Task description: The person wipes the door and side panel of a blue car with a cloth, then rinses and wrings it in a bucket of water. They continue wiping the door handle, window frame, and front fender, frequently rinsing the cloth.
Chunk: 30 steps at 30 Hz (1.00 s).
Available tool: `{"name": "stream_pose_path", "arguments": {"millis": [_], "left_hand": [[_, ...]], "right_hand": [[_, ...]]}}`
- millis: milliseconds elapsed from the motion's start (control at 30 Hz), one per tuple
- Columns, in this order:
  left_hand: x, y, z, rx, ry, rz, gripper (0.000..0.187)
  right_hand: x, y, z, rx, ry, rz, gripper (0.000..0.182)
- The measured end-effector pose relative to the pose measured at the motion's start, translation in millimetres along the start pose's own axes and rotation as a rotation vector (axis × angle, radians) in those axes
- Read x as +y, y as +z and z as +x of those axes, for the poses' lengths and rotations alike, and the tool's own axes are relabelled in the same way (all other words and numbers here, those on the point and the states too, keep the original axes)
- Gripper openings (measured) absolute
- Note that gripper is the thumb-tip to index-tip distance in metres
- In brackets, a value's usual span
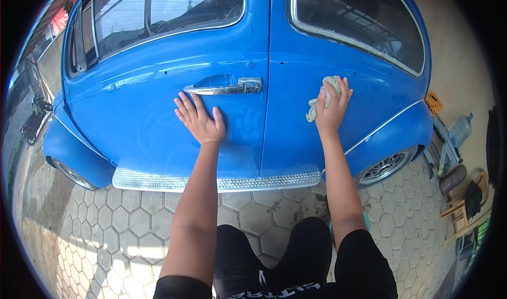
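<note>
A blue car (142, 114) fills the middle of the view, side on. My left hand (200, 120) lies flat against its door with the fingers spread, just below the chrome door handle (224, 88). To the right of the door seam, my right hand (334, 106) presses a pale crumpled cloth (311, 112) onto the rear side panel. Part of the cloth shows above and left of my fingers; the rest is hidden under the hand. Faint streaks mark the paint around both hands.
A silver textured running board (216, 183) juts out below the door. The rear wheel (387, 167) stands on hexagonal paving (140, 222). At right are a clear plastic water jug (461, 129) and a wooden chair (465, 209). A greenish rim (366, 221) shows beside my right arm.
</note>
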<state>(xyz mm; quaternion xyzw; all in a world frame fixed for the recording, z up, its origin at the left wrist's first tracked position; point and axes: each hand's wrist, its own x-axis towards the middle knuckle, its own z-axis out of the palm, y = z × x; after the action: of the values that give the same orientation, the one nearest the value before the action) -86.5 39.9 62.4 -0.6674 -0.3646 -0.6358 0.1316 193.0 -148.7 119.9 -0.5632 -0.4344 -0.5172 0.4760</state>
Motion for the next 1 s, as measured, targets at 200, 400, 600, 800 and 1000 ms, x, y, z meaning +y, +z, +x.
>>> {"name": "stream_pose_path", "arguments": {"millis": [200,400,600,800,1000], "left_hand": [[0,0,-1,0.003,0.005,0.015,0.084],[2,0,-1,0.015,0.014,0.024,0.081],[3,3,-3,0.042,0.037,0.015,0.083],[7,3,-4,0.042,0.028,0.006,0.080],[1,0,-2,0.024,-0.001,-0.067,0.066]], "right_hand": [[-72,39,70,0.332,0.494,0.166,0.026],[-91,31,44,-0.174,-0.137,0.311,0.020],[54,-28,0,0.206,0.415,-0.025,0.026],[-20,13,-28,0.276,0.621,0.107,0.031],[-107,37,-118,-0.417,-0.414,0.106,0.046]]}}
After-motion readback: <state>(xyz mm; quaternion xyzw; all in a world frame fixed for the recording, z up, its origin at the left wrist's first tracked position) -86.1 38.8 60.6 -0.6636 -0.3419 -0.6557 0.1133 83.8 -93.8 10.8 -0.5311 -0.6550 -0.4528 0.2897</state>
